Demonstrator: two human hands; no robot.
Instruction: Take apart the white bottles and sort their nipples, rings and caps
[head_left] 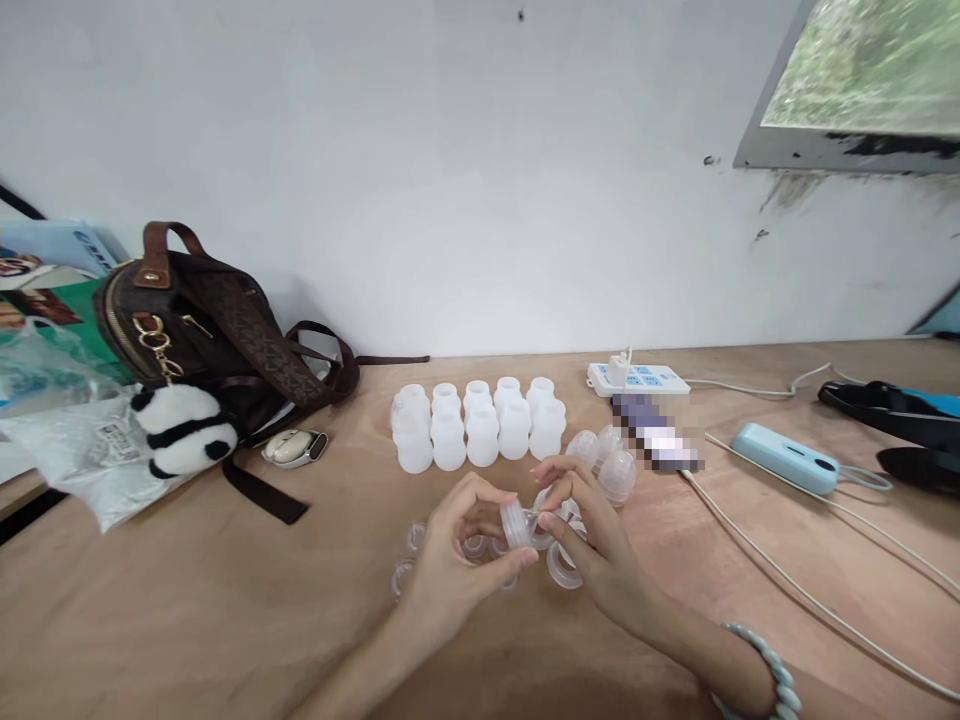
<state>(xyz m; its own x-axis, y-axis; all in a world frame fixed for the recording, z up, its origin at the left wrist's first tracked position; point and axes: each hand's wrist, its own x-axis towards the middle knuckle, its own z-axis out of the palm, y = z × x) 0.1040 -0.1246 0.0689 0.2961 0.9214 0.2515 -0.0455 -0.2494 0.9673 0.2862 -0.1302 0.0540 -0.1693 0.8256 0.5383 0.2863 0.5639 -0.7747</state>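
My left hand grips a translucent ribbed bottle collar on its side between thumb and fingers. From the collar's right side sticks out a clear soft tip, which looks like a bottle nipple. The fingertips of my right hand are pinched on that tip. Behind and below my hands lie loose translucent rings and small clear round pieces, partly hidden by the hands. Clear dome caps stand just beyond my right hand. Further back, white small-waisted bottles stand uncapped in two rows.
On the left are a brown backpack with a panda charm, a plastic bag and a mouse-like device. At right are a power strip, a blurred phone, a light-blue power bank and cables.
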